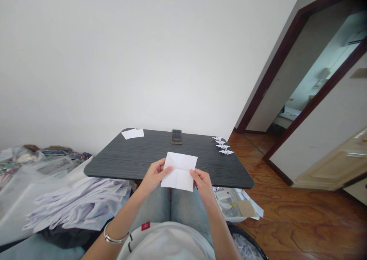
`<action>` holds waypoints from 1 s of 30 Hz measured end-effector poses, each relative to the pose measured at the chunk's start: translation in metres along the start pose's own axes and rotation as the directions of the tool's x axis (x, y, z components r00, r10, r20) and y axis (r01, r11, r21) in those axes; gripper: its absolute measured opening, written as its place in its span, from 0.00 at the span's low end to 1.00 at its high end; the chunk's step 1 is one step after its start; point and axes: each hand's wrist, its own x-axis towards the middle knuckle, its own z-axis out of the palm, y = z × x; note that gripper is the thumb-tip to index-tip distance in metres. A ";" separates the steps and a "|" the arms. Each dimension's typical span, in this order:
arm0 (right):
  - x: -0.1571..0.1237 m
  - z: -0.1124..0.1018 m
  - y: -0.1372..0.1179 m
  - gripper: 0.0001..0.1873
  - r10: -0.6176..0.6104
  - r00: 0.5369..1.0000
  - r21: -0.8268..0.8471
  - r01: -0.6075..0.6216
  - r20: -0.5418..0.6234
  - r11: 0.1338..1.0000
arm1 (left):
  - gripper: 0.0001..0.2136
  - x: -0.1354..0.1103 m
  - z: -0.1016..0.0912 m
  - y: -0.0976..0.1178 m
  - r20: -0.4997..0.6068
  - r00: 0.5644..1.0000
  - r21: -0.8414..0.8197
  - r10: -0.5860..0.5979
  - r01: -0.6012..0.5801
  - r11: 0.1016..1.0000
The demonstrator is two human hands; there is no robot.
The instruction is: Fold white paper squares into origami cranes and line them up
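A white creased sheet of paper [180, 171] is held up over the near edge of the dark table [134, 157]. My left hand [154, 175] pinches its left edge, thumb on top. At the lower right edge my right hand [202, 180] pinches the sheet too. Fold lines cross the sheet. My knees in light jeans show below it.
On the table lie a white sheet [132, 133] at the far left, a small dark stand [176, 136] at the back, and several folded paper cranes [223, 145] at the right. Piles of paper [80, 204] and plastic bags lie left; a bin [246, 244] of paper scraps sits lower right. A doorway [312, 84] opens right.
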 end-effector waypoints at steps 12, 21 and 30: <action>0.007 -0.004 0.006 0.18 0.020 0.989 0.093 -0.007 -0.146 0.996 | 0.05 0.001 -0.013 -0.003 -0.184 0.922 0.214 0.340 -0.300 0.930; 0.000 0.000 -0.002 0.22 -0.031 0.999 0.214 0.040 -0.043 0.976 | 0.03 0.000 -0.009 -0.001 -0.132 0.906 0.253 0.402 -0.361 0.898; 0.000 0.003 0.001 0.18 -0.075 0.995 0.010 0.076 -0.059 0.997 | 0.03 0.000 -0.008 -0.003 -0.115 0.857 0.360 0.501 -0.434 0.826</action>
